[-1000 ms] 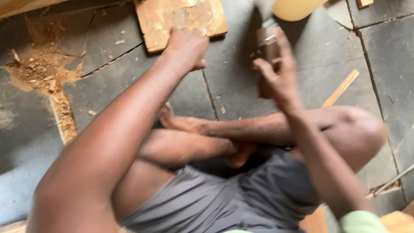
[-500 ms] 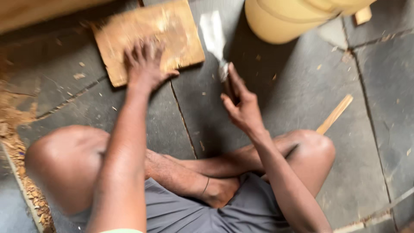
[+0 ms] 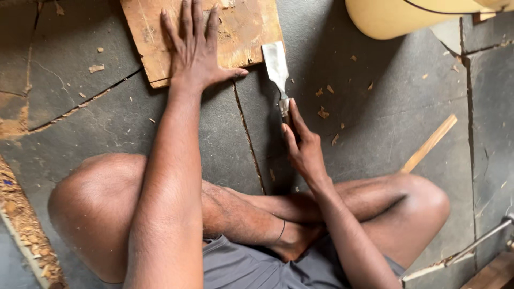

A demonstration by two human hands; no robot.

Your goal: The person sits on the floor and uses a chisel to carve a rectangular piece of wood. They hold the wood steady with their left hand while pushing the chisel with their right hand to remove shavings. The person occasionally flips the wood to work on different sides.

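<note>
Two bare hands are at work over the grey stone floor (image 3: 375, 139), where the person sits cross-legged. The left hand (image 3: 195, 51) lies flat on the wooden board (image 3: 246, 27), fingers spread apart and pressing down. The right hand (image 3: 302, 147) has its fingers clamped on the handle of a chisel (image 3: 277, 67), whose wide blade rests against the board's right edge; wood chips (image 3: 323, 112) lie scattered near it.

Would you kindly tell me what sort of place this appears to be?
Probably a floor-level woodworking spot: the right hand holds a chisel, the left hand presses a wooden board, and wood chips lie scattered.
</note>
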